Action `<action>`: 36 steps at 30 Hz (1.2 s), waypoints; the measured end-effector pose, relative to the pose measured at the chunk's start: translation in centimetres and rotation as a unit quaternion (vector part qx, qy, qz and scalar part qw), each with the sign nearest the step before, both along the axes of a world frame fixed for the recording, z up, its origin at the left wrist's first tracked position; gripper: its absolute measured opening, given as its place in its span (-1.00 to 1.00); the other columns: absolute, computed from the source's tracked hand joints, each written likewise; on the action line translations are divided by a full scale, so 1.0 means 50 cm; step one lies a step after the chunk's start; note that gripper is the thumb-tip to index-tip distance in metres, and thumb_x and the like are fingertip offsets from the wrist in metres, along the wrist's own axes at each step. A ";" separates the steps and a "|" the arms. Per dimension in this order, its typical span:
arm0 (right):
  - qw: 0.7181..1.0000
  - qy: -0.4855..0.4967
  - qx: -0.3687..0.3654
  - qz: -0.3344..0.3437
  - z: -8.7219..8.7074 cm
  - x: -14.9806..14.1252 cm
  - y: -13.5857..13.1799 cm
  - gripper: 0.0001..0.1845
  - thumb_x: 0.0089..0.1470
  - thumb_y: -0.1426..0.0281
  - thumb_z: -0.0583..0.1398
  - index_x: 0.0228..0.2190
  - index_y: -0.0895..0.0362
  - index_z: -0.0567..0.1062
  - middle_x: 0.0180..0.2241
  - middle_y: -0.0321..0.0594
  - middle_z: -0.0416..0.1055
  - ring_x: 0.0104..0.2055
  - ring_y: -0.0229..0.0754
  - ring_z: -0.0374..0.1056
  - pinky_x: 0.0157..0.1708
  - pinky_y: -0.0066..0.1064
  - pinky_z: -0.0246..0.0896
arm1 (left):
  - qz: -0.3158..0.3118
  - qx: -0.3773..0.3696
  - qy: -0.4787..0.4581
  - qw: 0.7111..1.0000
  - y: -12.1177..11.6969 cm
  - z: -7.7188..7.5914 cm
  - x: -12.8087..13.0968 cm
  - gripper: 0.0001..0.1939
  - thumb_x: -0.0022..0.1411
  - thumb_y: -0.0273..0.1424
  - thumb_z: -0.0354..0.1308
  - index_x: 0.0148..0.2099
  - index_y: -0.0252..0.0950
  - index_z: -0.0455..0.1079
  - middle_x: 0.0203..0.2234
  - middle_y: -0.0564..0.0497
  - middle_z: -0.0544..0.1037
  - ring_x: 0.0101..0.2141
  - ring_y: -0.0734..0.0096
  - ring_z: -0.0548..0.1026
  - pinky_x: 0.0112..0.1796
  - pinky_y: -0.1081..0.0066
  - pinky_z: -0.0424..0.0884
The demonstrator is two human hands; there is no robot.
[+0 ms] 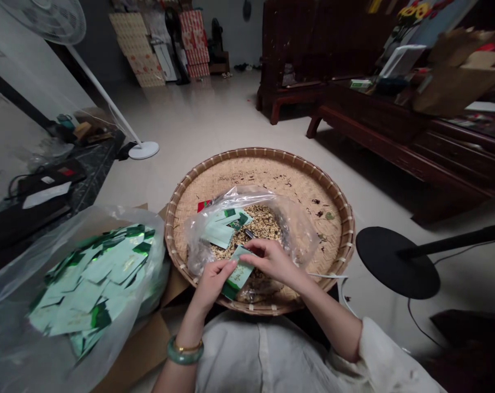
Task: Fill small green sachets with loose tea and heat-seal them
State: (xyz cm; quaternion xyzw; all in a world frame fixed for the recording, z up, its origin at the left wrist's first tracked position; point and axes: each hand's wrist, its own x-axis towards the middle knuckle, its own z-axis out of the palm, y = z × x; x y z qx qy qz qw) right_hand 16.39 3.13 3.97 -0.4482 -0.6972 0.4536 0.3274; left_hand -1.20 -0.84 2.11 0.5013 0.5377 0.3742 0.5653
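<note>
A pale green packet (239, 274) with a dark green end is held between both hands over the near side of a round woven bamboo tray (226, 169). My left hand (213, 281) pinches its left edge. My right hand (272, 259) grips the upper right edge with thumb and fingers. Beneath them, a clear plastic bag (300, 218) lies open in the tray, holding loose tan and dark dried bits (263, 216). More green packets (219, 234) rest on the bag's left part. A small dark object with a shiny end (249, 233) lies just beyond my right fingers.
Left of the tray, a big clear bag (149, 295) is heaped with green packets (94, 278), with cardboard (149, 341) beneath. A white fan's base (144, 150) stands ahead left. A black round stand base (394, 262) is at right, and dark wooden furniture (378, 131) beyond.
</note>
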 end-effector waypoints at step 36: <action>0.911 -0.385 0.143 -0.042 -0.080 0.016 -0.008 -0.38 -0.05 0.50 0.20 0.08 0.28 0.23 -0.08 0.09 0.23 -0.03 0.07 0.24 -0.14 -0.17 0.30 | 0.114 -0.063 -0.156 0.979 -0.007 -0.006 0.006 -0.53 -0.21 -0.33 0.44 -0.20 -0.40 0.46 -0.36 -0.09 0.64 -0.38 0.27 0.59 -0.26 0.32 0.50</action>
